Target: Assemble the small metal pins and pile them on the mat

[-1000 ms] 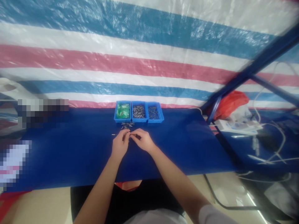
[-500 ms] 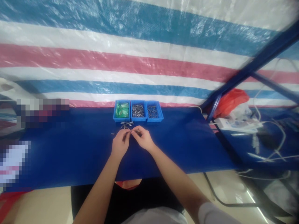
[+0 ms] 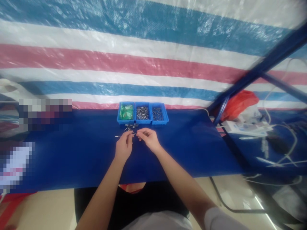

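My left hand (image 3: 124, 146) is closed in a pinch on a thin metal rod (image 3: 134, 134), which sticks out to the right from its fingertips. At the rod's other end, the fingers of my right hand (image 3: 149, 139) are pinched together; what they grip is too small to make out. Just beyond my hands lies a loose pile of thin metal rods (image 3: 130, 126) on the blue tabletop (image 3: 83, 153). One single rod (image 3: 117, 136) rests left of my left hand.
Three blue bins stand side by side at the back: one with green-and-clear packets (image 3: 126, 111), one heaped with metal pieces (image 3: 142, 112), one with fewer pieces (image 3: 157, 114). A blue metal frame (image 3: 254, 73), a red bag (image 3: 242, 103) and white cables are on the right.
My fingertips have drawn slightly apart, so the thin rod now shows between them. The bins and the pile stay in place; the view has shifted slightly.
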A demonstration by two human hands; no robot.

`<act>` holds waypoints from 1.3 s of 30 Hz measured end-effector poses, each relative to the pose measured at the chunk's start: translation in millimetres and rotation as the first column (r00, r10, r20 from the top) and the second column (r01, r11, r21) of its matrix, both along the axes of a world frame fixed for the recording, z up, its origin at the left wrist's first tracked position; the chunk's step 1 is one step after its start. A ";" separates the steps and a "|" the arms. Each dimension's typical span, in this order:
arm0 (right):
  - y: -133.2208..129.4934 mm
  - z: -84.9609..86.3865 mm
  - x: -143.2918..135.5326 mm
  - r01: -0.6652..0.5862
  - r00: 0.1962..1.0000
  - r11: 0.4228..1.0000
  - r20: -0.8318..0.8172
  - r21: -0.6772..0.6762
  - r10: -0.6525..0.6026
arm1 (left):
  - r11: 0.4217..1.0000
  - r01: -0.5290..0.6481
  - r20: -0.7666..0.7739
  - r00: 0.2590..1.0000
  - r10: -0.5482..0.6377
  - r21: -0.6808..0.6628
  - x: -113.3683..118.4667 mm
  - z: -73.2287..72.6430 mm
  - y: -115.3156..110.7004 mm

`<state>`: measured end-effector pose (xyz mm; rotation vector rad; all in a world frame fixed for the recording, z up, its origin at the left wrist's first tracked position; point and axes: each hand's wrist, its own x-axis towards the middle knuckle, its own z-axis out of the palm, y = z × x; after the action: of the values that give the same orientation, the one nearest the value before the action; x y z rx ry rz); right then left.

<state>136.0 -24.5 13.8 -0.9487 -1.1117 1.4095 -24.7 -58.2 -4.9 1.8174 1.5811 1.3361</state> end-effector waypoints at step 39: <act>6.6 -10.2 7.3 -0.402 0.426 0.832 0.883 0.381 -0.199 | 0.970 -0.234 0.051 0.970 0.237 -0.060 0.7 7.2 2.2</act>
<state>143.3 -17.9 3.5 -1.2297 -2.2985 0.4379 -24.0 -56.0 2.3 1.5829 1.8287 1.4194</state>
